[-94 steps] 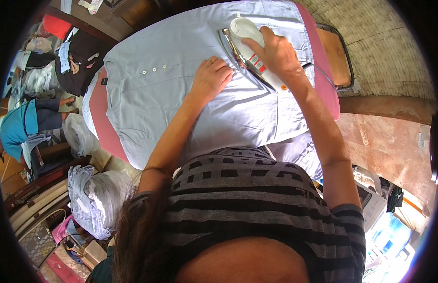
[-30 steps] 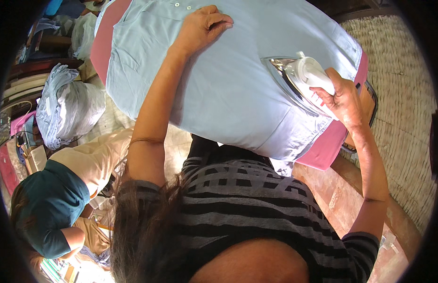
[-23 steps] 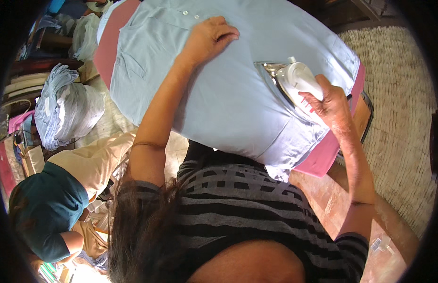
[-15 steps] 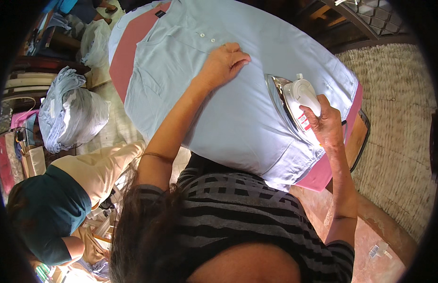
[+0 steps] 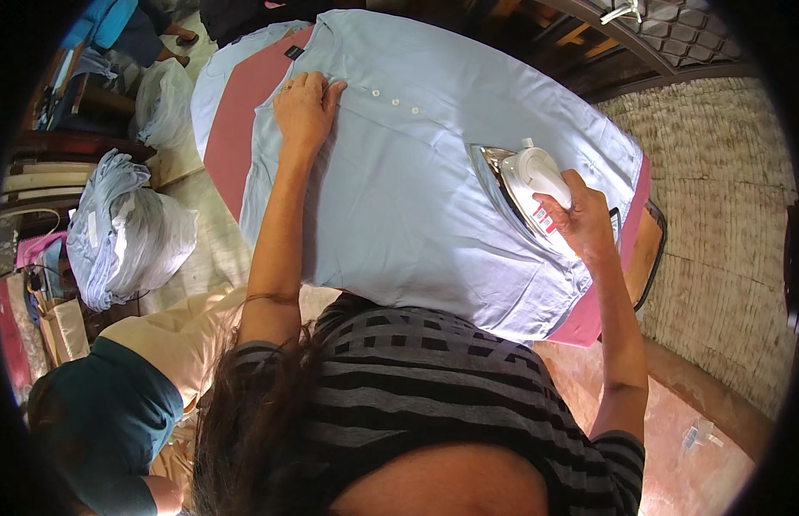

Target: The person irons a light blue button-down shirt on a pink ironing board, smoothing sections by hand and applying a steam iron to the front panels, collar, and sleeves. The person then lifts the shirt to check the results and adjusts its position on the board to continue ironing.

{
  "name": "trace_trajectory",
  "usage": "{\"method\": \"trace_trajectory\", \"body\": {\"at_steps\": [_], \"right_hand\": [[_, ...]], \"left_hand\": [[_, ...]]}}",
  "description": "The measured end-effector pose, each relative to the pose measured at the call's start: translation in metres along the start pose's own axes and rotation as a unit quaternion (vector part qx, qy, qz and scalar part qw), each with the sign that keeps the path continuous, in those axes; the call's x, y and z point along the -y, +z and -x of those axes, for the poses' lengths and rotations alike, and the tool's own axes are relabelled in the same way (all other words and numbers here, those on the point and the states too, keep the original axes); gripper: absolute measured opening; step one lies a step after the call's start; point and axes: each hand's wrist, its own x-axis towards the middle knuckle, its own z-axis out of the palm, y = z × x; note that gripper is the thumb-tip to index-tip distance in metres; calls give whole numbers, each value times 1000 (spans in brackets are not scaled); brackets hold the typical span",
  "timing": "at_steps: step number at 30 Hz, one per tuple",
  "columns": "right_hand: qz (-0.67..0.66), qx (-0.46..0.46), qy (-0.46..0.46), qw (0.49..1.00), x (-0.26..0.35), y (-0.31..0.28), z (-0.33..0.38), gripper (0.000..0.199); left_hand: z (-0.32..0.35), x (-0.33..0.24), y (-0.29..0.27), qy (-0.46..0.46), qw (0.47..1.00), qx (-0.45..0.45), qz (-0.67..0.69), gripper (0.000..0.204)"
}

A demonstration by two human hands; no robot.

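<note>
A light blue shirt (image 5: 399,198) with white buttons down its upper front lies spread over a reddish-pink ironing board (image 5: 231,129). Near the shirt's neck and shoulder, my left hand (image 5: 303,112) rests on the cloth, fingers forward and thumb apart, with nothing seen in it. Creases run beside my left wrist and forearm. Over on the right, my right hand (image 5: 584,219) is wrapped round the handle of a white clothes iron (image 5: 533,176). Its metal soleplate lies against the shirt near the hem; its tip points away from me.
Left of the board sits a plastic-wrapped bundle of blue garments (image 5: 128,228). A person (image 5: 115,413) in a teal top and beige trousers bends at the lower left. A metal grille (image 5: 692,34) stands far right, above woven matting (image 5: 709,206). Another person's legs (image 5: 150,34) show at the far left.
My left hand has moved left across the shirt to its shoulder, uncovering another button. The iron stays in my right hand, near the same part of the shirt. My view has shifted slightly.
</note>
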Motion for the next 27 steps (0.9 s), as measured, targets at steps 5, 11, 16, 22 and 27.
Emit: {"method": "trace_trajectory", "body": {"at_steps": [5,11,16,22,27], "right_hand": [[10,9,15,1000,22,9,-22,43],[33,26,-22,999,65,17,-55,41],[39,2,-34,999,69,25,-60,42],[34,-25,39,998,52,25,-33,47],[43,-58,29,997,56,29,-43,43]], "left_hand": [[-10,2,0,4,995,-22,99,33],[-12,4,-1,-5,996,1,86,30],[-12,-26,-7,52,995,-79,4,18],[13,-71,9,168,962,114,182,27],[12,-67,17,186,971,125,88,39]]}}
